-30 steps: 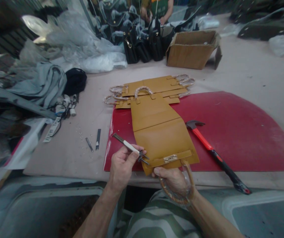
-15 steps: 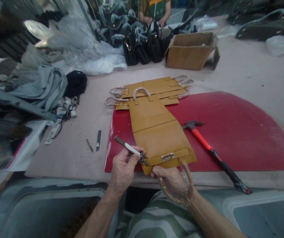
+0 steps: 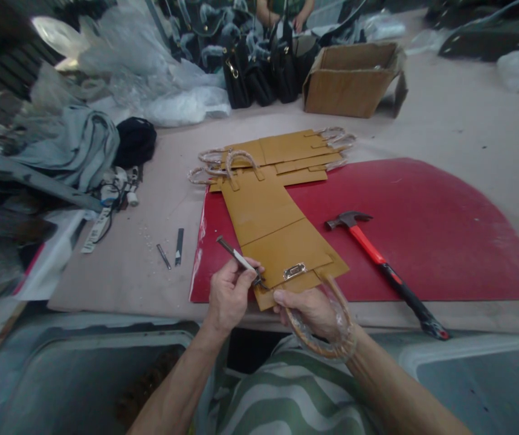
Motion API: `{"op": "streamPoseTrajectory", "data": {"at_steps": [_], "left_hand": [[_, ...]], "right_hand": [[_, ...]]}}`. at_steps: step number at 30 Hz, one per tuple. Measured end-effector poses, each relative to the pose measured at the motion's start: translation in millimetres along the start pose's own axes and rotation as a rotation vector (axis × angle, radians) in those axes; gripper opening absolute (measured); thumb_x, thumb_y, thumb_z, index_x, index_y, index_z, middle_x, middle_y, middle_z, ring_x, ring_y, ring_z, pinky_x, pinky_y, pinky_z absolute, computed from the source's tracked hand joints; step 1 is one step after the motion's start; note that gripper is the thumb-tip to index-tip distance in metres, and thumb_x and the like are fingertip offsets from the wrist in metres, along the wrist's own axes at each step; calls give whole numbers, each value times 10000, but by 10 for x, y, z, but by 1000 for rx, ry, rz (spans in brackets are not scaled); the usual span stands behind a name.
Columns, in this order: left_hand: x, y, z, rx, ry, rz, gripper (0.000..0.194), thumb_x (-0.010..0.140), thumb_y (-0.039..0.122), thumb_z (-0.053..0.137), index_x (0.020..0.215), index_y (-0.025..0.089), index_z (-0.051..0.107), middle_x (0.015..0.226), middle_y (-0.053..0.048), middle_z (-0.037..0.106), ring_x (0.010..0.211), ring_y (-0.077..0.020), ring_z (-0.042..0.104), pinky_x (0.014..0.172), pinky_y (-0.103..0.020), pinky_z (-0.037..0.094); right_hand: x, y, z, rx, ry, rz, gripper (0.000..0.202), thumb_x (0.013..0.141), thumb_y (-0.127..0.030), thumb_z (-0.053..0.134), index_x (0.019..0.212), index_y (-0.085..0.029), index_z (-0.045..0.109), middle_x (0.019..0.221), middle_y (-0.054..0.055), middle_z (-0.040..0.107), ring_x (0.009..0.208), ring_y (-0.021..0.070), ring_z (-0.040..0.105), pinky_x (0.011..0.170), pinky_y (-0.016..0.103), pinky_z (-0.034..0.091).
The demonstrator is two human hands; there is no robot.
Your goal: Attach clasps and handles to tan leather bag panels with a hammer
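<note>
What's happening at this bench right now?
The person's left hand holds a slim metal tool with a white grip at the near left corner of a flat mustard-yellow bag panel. Their right hand grips that panel's near edge, its plastic-wrapped, curved handle looped by the wrist. A red-and-black claw hammer lies on the red mat, and similar yellow panels are stacked beyond.

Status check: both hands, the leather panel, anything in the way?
Left hand gripping slim metal tool at panel's corner. Right hand holding near edge of tan panel. Hammer lying beside panel, not on it.
</note>
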State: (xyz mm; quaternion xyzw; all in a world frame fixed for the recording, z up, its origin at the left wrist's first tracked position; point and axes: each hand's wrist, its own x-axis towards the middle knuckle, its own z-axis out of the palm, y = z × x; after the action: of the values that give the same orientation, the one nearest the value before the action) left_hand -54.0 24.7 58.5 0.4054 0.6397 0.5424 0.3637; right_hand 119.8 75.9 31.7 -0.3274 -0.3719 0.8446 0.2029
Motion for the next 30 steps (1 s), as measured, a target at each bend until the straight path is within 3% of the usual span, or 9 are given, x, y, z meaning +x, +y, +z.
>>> {"op": "streamPoseTrajectory", "data": {"at_steps": [7, 11, 16, 30], "left_hand": [[-29, 48, -50, -17, -13, 40, 198, 941, 309, 618, 1031, 140, 669, 981, -80, 736, 925, -197, 740, 809, -261, 598], [-89, 53, -55, 57, -8, 145, 162, 964, 283, 588, 1052, 164, 652, 1036, -83, 707, 961, -200, 717, 854, -283, 578], [-150, 41, -35, 175, 14, 268, 133, 956, 225, 566, 1064, 183, 632, 1068, -91, 696, 996, -213, 693, 878, -313, 567], [-9, -4, -57, 232, -18, 326, 140, 917, 173, 553, 1025, 179, 642, 1013, -85, 709, 969, -207, 686, 871, -311, 549]], "right_hand": [[6, 40, 6, 46, 12, 10, 387, 667, -448, 841, 837, -130, 700, 739, 48, 664, 579, 113, 578, 522, 218, 459], [9, 12, 54, 69, -9, -42, 370, 681, -411, 833, 893, -136, 703, 775, 57, 672, 598, 127, 587, 512, 227, 464], [11, 44, 78, 66, 4, -26, 344, 680, -422, 830, 826, -136, 705, 743, 51, 659, 599, 123, 581, 516, 218, 457], [91, 26, 135, 146, 67, 18, 402, 612, -408, 890, 831, -131, 698, 713, 31, 642, 579, 109, 557, 494, 212, 437]]}}
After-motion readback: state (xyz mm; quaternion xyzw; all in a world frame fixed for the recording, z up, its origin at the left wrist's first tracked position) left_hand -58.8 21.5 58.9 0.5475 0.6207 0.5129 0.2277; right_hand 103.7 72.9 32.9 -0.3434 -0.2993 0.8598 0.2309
